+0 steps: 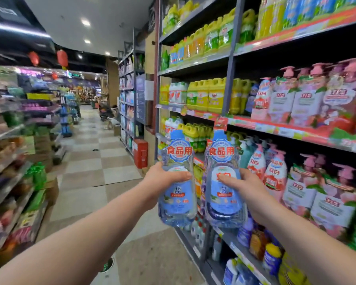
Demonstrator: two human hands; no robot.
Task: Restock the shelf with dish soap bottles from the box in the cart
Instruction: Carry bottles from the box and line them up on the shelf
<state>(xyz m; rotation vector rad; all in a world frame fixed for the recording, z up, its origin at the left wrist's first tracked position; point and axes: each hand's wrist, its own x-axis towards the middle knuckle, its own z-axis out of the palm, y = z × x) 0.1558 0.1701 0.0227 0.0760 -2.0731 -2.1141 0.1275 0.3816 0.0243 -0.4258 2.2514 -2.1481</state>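
Observation:
I hold two clear blue dish soap bottles upright in front of the shelving. My left hand [162, 182] grips the left bottle [178, 200] around its waist. My right hand [245, 188] grips the right bottle [222, 198] the same way, fingers across its label. Both bottles carry blue caps and red lettering near the top. They hang in the air just off the shelf unit [275, 128] on my right, level with its lower rows. The cart and the box are out of view.
The shelves on the right are packed with yellow jugs [206, 95] and pink pump bottles [296, 95]. A tiled aisle [95, 161] runs ahead with more shelving on the left [12, 161]. A red box [140, 153] stands by the shelf end.

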